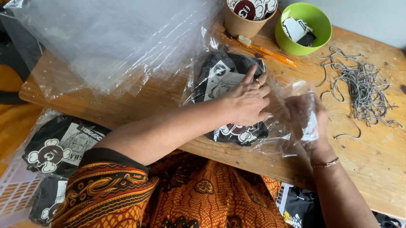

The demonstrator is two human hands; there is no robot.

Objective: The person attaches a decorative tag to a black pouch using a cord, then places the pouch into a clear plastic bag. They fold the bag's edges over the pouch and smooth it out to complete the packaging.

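Our left hand [247, 102] presses flat on the black folded garment [233, 83] at mid-worktop [376, 165], our right hand [308, 117] grips the open end of its clear plastic bag [285, 130], loose grey cords [361, 88] right, green bowl [305, 28] beyond.

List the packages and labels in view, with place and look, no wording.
Clear plastic bag: table centre, under both hands, holding black folded cloth with white card.
Stack of empty clear bags: table's far left, glossy.
Bagged black items: white basket at lower left, white cartoon patches.
Round stickers: tan cup, far edge, white and dark red.
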